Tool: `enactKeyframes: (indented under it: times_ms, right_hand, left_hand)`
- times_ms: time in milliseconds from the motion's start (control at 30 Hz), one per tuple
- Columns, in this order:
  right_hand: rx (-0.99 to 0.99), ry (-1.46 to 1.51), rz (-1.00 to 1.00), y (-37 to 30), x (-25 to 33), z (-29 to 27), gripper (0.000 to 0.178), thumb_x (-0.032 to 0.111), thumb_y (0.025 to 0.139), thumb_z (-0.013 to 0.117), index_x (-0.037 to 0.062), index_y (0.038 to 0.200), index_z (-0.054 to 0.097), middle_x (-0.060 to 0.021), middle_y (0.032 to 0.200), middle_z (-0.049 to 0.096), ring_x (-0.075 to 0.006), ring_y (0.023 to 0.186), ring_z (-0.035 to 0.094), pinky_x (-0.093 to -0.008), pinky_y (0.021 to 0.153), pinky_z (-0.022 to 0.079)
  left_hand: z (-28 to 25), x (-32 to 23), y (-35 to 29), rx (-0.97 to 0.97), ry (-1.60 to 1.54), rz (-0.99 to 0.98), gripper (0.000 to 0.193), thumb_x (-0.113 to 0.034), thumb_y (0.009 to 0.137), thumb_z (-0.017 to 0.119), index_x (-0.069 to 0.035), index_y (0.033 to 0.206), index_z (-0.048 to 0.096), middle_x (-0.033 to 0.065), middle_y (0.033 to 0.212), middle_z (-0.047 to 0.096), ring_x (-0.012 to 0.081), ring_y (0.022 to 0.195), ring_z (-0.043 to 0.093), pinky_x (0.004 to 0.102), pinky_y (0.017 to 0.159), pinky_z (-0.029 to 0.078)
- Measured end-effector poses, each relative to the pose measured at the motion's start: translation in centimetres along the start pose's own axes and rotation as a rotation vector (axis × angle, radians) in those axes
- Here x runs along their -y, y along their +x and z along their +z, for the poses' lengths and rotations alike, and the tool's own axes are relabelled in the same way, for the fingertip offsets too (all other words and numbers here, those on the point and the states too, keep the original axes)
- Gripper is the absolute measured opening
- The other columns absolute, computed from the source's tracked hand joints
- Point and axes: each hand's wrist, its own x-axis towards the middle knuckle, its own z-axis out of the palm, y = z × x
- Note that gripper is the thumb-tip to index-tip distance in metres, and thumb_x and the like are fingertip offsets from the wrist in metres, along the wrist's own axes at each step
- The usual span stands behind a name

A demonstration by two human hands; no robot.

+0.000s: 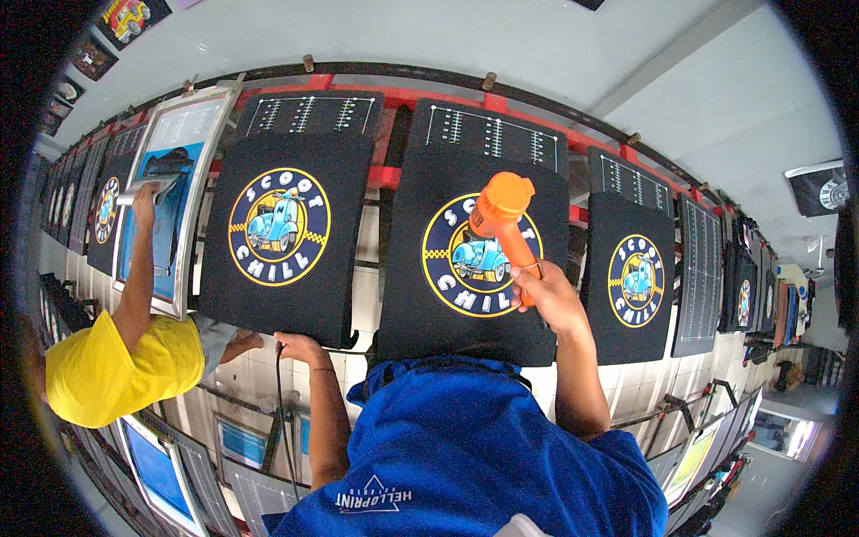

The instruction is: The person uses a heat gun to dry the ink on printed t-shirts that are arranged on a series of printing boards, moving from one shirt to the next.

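An orange hair dryer (pixel 506 199) is gripped by its handle in my right hand (pixel 553 302). It hangs over a black T-shirt panel (pixel 412 331) with a round print of a light-blue scooter, and hides part of that print. My left hand (pixel 302 349) is closed around a black cord (pixel 280 394) that runs downward. That hand is at the near edge of another black T-shirt panel (pixel 215 304), which bears the same round scooter print. To the right lies a third printed black panel (pixel 622 336).
At left, a co-worker in a yellow T-shirt (pixel 134 367) holds a squeegee (pixel 161 186) on a silver-framed screen (pixel 199 210) with blue ink. Red and black rails (pixel 385 174) run behind the panels. Behind me stands another rack with a blue screen (pixel 161 470).
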Motion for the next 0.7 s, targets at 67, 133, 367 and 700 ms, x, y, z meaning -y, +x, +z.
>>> enactKeyframes:
  times_ms: [67, 133, 367, 700]
  right_hand:
    - [0.012, 0.011, 0.039, 0.2, 0.7, -0.3, 0.031, 0.032, 0.092, 0.060, 0.0016, 0.095, 0.057, -0.0024, 0.072, 0.058, -0.0107, 0.062, 0.059, -0.0236, 0.052, 0.047]
    - [0.026, 0.064, 0.050, 0.5, 0.4, -0.5, 0.031, 0.032, 0.092, 0.060, 0.0011, 0.095, 0.057, -0.0020, 0.070, 0.058, -0.0104, 0.061, 0.059, -0.0232, 0.052, 0.046]
    - [0.020, 0.023, 0.034, 1.1, 0.0, 0.0, 0.031, 0.031, 0.092, 0.060, 0.0007, 0.097, 0.057, -0.0006, 0.068, 0.058, -0.0099, 0.060, 0.058, -0.0227, 0.051, 0.045]
    - [0.002, -0.044, 0.036, 0.1, 0.7, -0.4, 0.031, 0.031, 0.092, 0.060, 0.0011, 0.096, 0.056, -0.0016, 0.071, 0.057, -0.0111, 0.059, 0.058, -0.0231, 0.051, 0.046]
  left_hand:
    - [-0.1, -0.1, 0.0, -0.002, -0.002, 0.009, 0.047, -0.029, 0.097, 0.045, 0.017, 0.103, 0.048, 0.0274, 0.106, 0.059, 0.0285, 0.086, 0.061, 0.0383, 0.079, 0.052]
    - [-0.2, -0.1, -0.1, 0.017, -0.037, -0.006, 0.046, -0.029, 0.097, 0.045, 0.016, 0.105, 0.046, 0.0277, 0.109, 0.057, 0.0283, 0.089, 0.060, 0.0384, 0.081, 0.052]
    - [-0.6, 0.9, 0.7, 0.039, -0.028, -0.026, 0.045, -0.031, 0.098, 0.045, 0.012, 0.111, 0.041, 0.0279, 0.115, 0.052, 0.0282, 0.096, 0.057, 0.0394, 0.087, 0.049]
    - [-0.4, 0.7, 0.6, 0.013, -0.053, -0.038, 0.046, -0.028, 0.099, 0.042, 0.017, 0.109, 0.046, 0.0292, 0.113, 0.056, 0.0285, 0.093, 0.058, 0.0392, 0.086, 0.050]
